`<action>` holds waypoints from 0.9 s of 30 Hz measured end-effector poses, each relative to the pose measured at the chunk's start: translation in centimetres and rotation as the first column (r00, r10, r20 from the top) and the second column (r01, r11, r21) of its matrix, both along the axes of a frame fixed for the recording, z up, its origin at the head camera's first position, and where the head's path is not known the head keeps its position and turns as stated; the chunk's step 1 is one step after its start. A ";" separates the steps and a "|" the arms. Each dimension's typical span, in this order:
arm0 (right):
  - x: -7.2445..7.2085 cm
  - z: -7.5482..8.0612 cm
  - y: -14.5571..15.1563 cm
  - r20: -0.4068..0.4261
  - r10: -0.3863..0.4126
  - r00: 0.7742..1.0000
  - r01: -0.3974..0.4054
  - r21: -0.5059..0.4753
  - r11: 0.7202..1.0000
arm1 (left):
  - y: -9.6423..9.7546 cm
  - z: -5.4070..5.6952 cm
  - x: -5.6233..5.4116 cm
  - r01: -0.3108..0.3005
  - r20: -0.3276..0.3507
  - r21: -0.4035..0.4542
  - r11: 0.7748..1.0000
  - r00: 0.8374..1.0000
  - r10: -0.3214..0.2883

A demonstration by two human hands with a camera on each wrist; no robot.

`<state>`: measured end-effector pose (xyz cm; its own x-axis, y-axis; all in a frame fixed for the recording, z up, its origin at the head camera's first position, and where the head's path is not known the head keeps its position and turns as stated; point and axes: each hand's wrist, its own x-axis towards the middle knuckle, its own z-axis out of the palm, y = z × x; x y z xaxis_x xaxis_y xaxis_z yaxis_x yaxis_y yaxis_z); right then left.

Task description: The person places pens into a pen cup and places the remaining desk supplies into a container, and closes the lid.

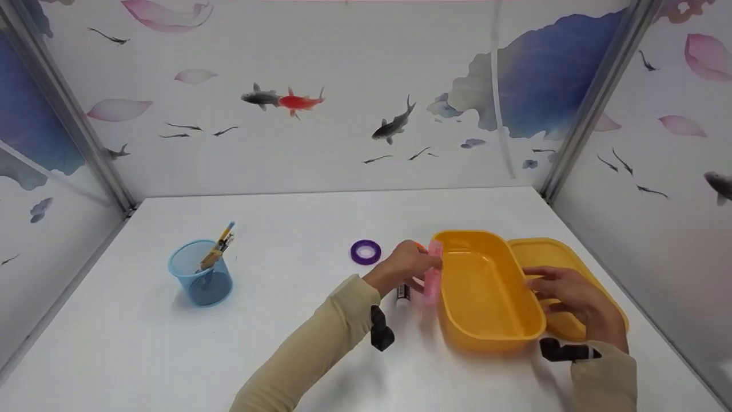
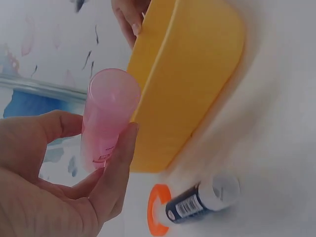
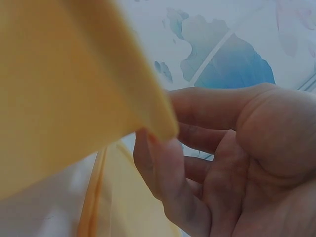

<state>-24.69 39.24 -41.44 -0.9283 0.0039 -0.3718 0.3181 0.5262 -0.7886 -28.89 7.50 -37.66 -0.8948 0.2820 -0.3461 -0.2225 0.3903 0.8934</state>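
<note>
**Listener:** What do your hands have, and how many things are out?

**Me:** My left hand (image 1: 403, 264) pinches one pink translucent tube (image 1: 433, 279) between thumb and fingers, held against the left wall of one yellow box (image 1: 486, 297). My right hand (image 1: 572, 297) holds that box at its right rim, with fingers curled over the edge. The wrist view shows them only loosely bent. The box sits tilted near the right edge of the table (image 1: 274, 355), open side up. One yellow lid (image 1: 549, 254) lies under and beside it, towards the right edge.

**Listener:** Anything else nearby?

**Me:** One dark glue stick with a white cap (image 1: 404, 294) lies on the table just below my left hand. One orange ring (image 2: 157, 215) lies beside it, showing clearly only from my left wrist. One purple tape roll (image 1: 366, 252) sits towards the middle of the table, just left of my hand. One blue mesh cup (image 1: 200, 279) stands well apart near the left edge. It holds several pens; I cannot count them.

**Listener:** Is anything in the way?

**Me:** The box wall stands between the tube and the box's hollow. The glue stick lies under my left wrist.
</note>
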 end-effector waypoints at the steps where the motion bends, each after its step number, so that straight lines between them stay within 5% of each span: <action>1: 0.0 0.0 0.0 0.000 0.001 1.000 -0.001 0.001 1.000 | 0.4 0.2 0.2 0.001 0.003 0.008 1.000 1.000 -0.001; 14: -0.2 -0.2 0.2 0.018 -0.011 1.000 0.011 -0.009 1.000 | 6.2 0.3 2.2 0.009 0.038 0.077 0.997 0.999 -0.012; 27: -0.1 -0.2 0.0 0.003 -0.027 1.000 0.027 0.000 1.000 | 9.8 -2.0 3.0 -0.010 0.047 0.063 0.998 0.999 0.007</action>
<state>-24.82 39.27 -41.66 -0.9267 0.0291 -0.3748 0.3348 0.5172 -0.7876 -25.90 17.28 -39.61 -0.8804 0.2971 -0.3695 -0.2679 0.3312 0.9047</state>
